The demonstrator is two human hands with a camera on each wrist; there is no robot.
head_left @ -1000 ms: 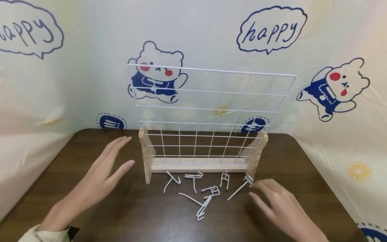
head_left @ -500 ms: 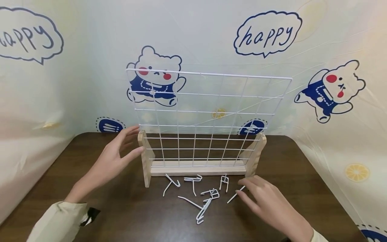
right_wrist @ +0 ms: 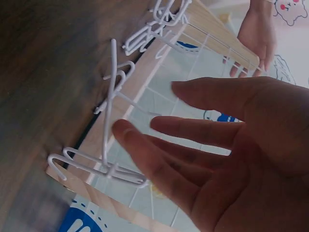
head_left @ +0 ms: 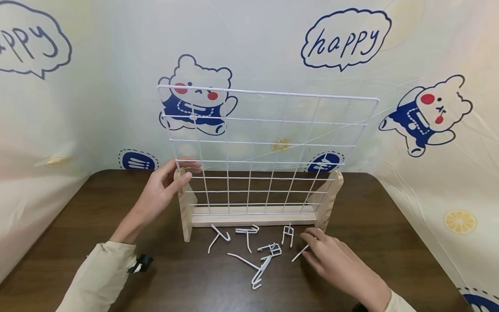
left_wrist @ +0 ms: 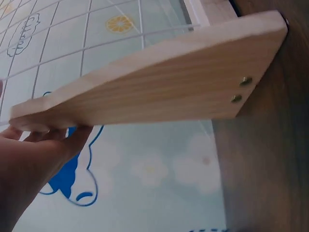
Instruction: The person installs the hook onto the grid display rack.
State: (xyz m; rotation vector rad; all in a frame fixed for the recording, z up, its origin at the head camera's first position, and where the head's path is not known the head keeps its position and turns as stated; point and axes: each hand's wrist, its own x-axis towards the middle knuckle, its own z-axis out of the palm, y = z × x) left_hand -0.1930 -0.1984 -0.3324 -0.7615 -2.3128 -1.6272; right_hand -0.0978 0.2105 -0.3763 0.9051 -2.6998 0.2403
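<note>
A white wire grid rack stands on the table, held by wooden side posts and a wooden base bar (head_left: 253,220). My left hand (head_left: 157,190) holds the top of the left side post (left_wrist: 159,92), thumb in front and fingers behind the grid. Low over the table near the right post, my right hand (head_left: 343,264) reaches to a white wire hook (head_left: 299,254), partly hidden by it. In the right wrist view its fingers are spread and loosely bent, apart from the hook's long prong (right_wrist: 108,111).
Several more white wire hooks lie before the rack, among them one at the left (head_left: 219,236), a second beside it (head_left: 247,232) and an upright one (head_left: 288,234). Two others lie close together, a long one (head_left: 260,269) in front. A printed curtain (head_left: 265,39) hangs behind.
My left hand has moved right and forward from beside the rack onto its left post. The right hand has shifted left over the rightmost hook, which stays on the table.
</note>
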